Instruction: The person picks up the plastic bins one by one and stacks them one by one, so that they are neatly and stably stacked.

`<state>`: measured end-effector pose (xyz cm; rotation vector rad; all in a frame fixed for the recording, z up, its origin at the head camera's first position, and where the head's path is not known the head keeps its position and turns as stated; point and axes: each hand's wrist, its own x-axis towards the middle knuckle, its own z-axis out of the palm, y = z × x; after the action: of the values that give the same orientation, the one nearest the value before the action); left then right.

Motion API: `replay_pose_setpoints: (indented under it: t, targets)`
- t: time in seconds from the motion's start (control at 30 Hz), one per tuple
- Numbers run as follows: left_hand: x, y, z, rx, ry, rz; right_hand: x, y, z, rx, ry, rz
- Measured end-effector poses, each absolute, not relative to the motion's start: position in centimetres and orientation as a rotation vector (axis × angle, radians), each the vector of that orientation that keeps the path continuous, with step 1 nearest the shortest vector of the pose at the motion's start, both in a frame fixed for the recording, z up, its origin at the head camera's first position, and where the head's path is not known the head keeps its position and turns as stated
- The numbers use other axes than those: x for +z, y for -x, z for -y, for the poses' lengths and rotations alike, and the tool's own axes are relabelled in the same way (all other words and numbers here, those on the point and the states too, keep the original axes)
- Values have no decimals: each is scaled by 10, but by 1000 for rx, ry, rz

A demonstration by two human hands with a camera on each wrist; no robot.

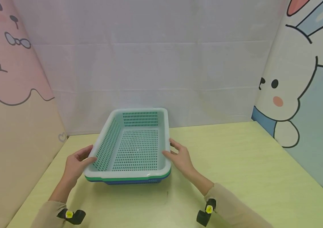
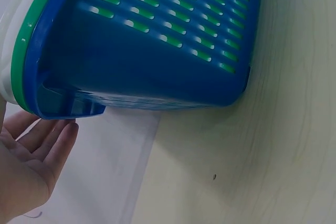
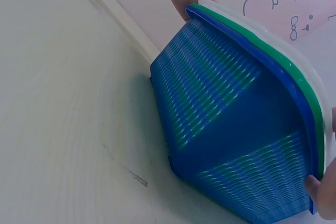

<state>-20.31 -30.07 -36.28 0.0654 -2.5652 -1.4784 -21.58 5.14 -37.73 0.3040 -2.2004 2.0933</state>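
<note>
A stack of three rectangular plastic baskets with slotted walls is in the head view. The white basket (image 1: 127, 174) is on top, the green basket (image 1: 161, 176) shows as a thin rim below it, and the blue basket (image 2: 157, 72) is outermost. My left hand (image 1: 74, 163) grips the near left part of the rims, thumb over the white edge and fingers underneath. On the right side my right hand (image 1: 182, 157) holds the rims, its thumb over the top edge. Nothing lies inside the white basket.
The stack is over a pale yellow wood-grain table (image 1: 221, 158). Behind the table hangs a white cloth wall (image 1: 161, 66). Side panels bear cartoon drawings, a pink animal (image 1: 13, 76) at left and a white rabbit (image 1: 287, 91) at right.
</note>
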Motion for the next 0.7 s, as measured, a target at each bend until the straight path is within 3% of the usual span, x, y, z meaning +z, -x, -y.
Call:
replay_pose_setpoints:
  t: [0.7]
  targets:
    - [-362,206,306,-1695,-59,2565,-383,221,-48,2067,-255,2264]
